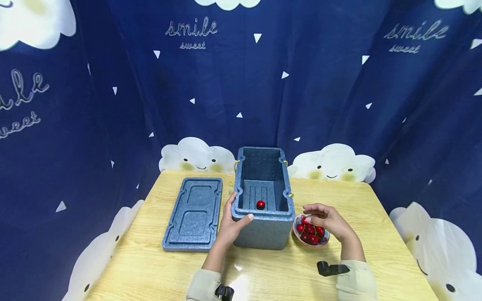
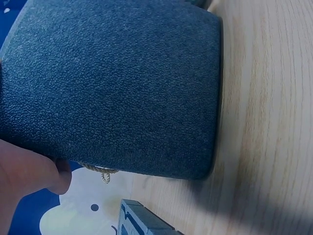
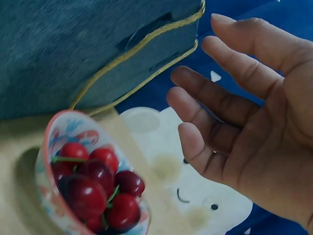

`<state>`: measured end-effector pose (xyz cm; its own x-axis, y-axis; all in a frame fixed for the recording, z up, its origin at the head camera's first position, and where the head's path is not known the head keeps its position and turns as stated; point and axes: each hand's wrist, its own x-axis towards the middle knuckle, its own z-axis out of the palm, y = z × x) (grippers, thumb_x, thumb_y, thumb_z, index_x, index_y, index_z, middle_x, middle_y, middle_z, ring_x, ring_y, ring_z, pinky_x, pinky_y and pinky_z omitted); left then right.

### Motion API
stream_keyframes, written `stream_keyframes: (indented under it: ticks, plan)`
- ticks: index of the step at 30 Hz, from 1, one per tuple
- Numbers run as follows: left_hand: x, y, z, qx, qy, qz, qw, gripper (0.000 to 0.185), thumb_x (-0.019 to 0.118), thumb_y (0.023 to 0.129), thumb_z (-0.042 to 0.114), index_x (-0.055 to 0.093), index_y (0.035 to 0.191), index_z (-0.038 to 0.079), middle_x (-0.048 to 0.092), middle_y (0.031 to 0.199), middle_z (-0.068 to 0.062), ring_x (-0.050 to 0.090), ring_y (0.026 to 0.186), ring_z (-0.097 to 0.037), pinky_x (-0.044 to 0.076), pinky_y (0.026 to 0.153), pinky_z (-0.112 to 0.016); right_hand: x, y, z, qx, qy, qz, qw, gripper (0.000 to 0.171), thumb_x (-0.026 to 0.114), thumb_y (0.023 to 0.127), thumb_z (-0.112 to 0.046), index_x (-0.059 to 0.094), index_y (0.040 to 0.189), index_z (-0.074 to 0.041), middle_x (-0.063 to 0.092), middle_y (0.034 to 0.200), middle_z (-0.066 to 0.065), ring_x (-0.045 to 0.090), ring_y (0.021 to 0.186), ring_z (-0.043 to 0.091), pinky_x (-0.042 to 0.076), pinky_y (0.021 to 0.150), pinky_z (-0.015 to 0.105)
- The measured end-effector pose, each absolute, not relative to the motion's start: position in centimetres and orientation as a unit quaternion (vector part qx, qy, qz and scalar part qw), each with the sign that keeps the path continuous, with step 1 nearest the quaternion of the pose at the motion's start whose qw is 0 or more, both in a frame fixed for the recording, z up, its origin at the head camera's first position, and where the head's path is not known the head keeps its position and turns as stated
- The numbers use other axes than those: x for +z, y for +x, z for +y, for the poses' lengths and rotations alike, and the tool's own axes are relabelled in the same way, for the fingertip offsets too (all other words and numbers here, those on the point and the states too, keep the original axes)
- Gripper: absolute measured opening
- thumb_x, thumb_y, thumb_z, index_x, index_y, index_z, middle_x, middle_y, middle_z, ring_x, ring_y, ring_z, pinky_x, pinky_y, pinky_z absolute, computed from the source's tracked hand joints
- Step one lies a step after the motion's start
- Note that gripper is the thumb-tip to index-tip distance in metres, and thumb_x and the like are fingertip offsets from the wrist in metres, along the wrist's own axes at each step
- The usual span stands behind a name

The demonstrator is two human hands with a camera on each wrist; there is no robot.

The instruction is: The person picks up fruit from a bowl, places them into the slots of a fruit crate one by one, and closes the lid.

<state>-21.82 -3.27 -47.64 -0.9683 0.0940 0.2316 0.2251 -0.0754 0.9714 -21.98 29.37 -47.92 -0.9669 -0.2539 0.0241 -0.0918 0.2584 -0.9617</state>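
Note:
A blue-grey foam box [image 1: 263, 234] stands uncovered, with one cherry [image 1: 260, 204] on its floor near the front. My left hand [image 1: 230, 225] grips the box's front left corner, thumb across the front face and fingers along the left side. The left wrist view shows the box's pebbled wall [image 2: 117, 88] close up. To the right of the box sits a patterned bowl [image 3: 51, 188] holding several stemmed cherries [image 3: 95, 183]. Over that bowl hovers my right hand [image 1: 327, 219]; its fingers [image 3: 239, 71] are loosely bent, with nothing between them in the right wrist view.
The box's matching lid [image 1: 193, 215] lies flat on the wooden table [image 1: 143, 234], left of the box. Yellow cord [image 3: 142, 46] runs along the box's right side. A dark blue curtain [image 1: 226, 83] with clouds hangs behind and around the table.

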Motion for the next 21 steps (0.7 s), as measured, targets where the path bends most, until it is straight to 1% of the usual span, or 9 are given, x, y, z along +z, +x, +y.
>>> stream_keyframes:
  ticks: [3,5,9,11,12,14,21]
  plan:
    - [-47.7,-21.9,-3.3,-0.724,-0.120,-0.678,0.042,0.081,0.072,0.076,0.003,0.028,0.144,0.006,0.026,0.143,-0.020,0.029,0.128,-0.032,0.022,0.103,-0.045,-48.8,-21.7,29.9,-0.596,-0.090,0.796,0.061,0.041,0.065,0.086,-0.008,0.052,0.122,0.008,0.056,0.115,0.026,0.059,0.095,0.017,0.051,0.076,0.038]
    - [-47.6,-21.9,-3.3,-0.723,-0.118,-0.679,0.042,0.081,0.072,0.076,0.003,0.028,0.144,0.006,0.025,0.144,-0.019,0.029,0.128,-0.032,0.022,0.103,-0.045,-49.5,-21.6,30.2,-0.594,-0.076,0.799,0.055,0.042,0.066,0.086,-0.010,0.053,0.122,0.007,0.058,0.113,0.021,0.059,0.094,0.016,0.050,0.075,0.038]
    - [-47.6,-21.9,-3.4,-0.722,-0.115,-0.682,0.039,0.081,0.073,0.076,0.004,0.028,0.144,0.007,0.025,0.145,-0.019,0.028,0.129,-0.032,0.022,0.103,-0.046,-51.1,-21.7,30.6,-0.595,-0.031,0.802,0.038,0.047,0.069,0.084,-0.014,0.053,0.122,0.007,0.059,0.111,0.022,0.060,0.090,0.017,0.050,0.075,0.043]
    - [-47.7,-21.9,-3.5,-0.722,-0.114,-0.681,0.039,0.081,0.073,0.076,0.005,0.028,0.144,0.007,0.025,0.145,-0.019,0.028,0.129,-0.032,0.022,0.103,-0.046,-51.8,-21.7,30.8,-0.592,-0.013,0.806,0.026,0.047,0.068,0.084,-0.015,0.052,0.123,0.006,0.058,0.112,0.024,0.060,0.089,0.017,0.050,0.076,0.046]
    - [-47.7,-21.9,-3.5,-0.723,-0.115,-0.680,0.038,0.081,0.073,0.076,0.004,0.028,0.144,0.007,0.025,0.145,-0.019,0.028,0.129,-0.032,0.022,0.103,-0.047,-52.2,-21.6,30.8,-0.591,-0.004,0.807,0.019,0.047,0.068,0.085,-0.014,0.052,0.123,0.007,0.058,0.112,0.025,0.060,0.089,0.017,0.050,0.077,0.045]
    - [-47.8,-21.8,-3.5,-0.724,-0.114,-0.679,0.038,0.081,0.073,0.076,0.004,0.028,0.144,0.007,0.025,0.145,-0.019,0.029,0.128,-0.033,0.022,0.103,-0.047,-52.7,-21.6,30.8,-0.587,0.009,0.809,0.007,0.045,0.067,0.085,-0.013,0.052,0.123,0.007,0.059,0.112,0.024,0.060,0.089,0.015,0.050,0.078,0.043]
    - [-47.9,-21.8,-3.4,-0.723,-0.111,-0.681,0.035,0.082,0.073,0.076,0.006,0.028,0.144,0.008,0.025,0.145,-0.019,0.029,0.129,-0.032,0.022,0.103,-0.047,-54.2,-21.4,30.9,-0.589,0.033,0.807,-0.024,0.044,0.067,0.085,-0.009,0.051,0.122,0.010,0.058,0.112,0.026,0.059,0.088,0.009,0.050,0.075,0.028]
